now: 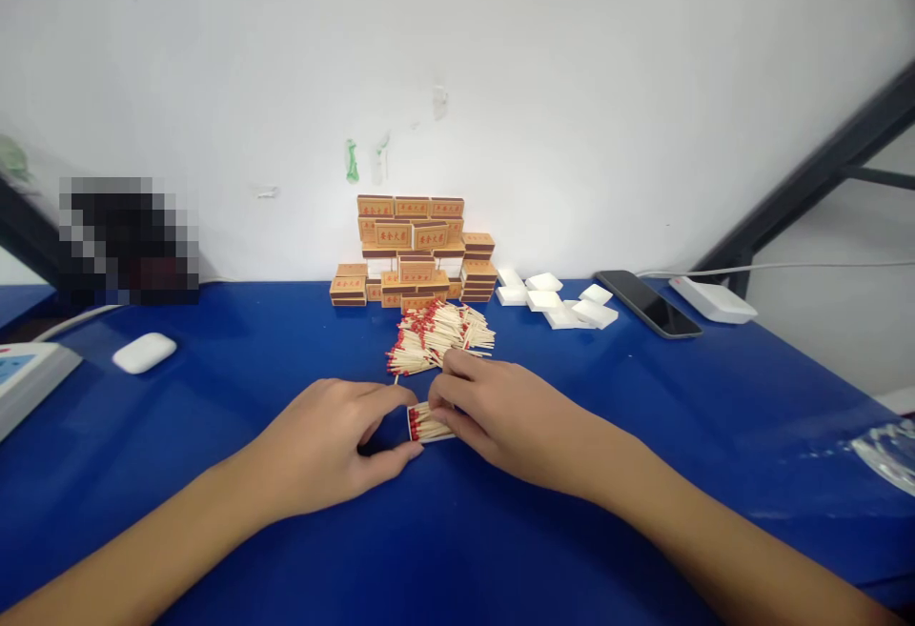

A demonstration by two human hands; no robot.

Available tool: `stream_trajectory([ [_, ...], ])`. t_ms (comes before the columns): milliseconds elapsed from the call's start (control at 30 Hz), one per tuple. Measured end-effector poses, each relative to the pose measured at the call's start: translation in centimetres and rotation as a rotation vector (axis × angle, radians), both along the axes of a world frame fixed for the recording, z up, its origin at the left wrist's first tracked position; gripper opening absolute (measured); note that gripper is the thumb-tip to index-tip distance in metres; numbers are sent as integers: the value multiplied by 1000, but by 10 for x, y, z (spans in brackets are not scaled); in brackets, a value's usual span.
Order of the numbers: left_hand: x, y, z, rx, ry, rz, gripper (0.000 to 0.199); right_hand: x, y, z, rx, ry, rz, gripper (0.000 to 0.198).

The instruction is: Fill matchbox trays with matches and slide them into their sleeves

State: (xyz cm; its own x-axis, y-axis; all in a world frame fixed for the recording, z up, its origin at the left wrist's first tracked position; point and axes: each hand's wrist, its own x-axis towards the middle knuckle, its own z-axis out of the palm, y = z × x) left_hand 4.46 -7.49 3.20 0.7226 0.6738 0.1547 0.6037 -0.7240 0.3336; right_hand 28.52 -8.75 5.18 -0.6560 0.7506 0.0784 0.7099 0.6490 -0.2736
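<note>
A small white matchbox tray filled with red-tipped matches lies flat on the blue table. My left hand holds its left end between thumb and forefinger. Over the tray's right part, my right hand has its fingers pinched together on matches; the fingertips are partly hidden. Just behind the hands spreads a loose heap of matches, most with red heads to the left. One stray match stands out near my left forefinger.
Behind the heap, yellow-brown matchboxes are stacked against the wall. To their right lie several white empty trays, a phone and a white device with a cable. A white rounded case and a white box are at left.
</note>
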Motion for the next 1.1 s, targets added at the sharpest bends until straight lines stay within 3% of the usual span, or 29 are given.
stream_trajectory([
  [467,0,0,0,28,8,-6,27,10,4,3,27,95,10,12],
  [1100,-1,0,-1,12,10,-10,22,9,3,2,-76,88,-2,9],
])
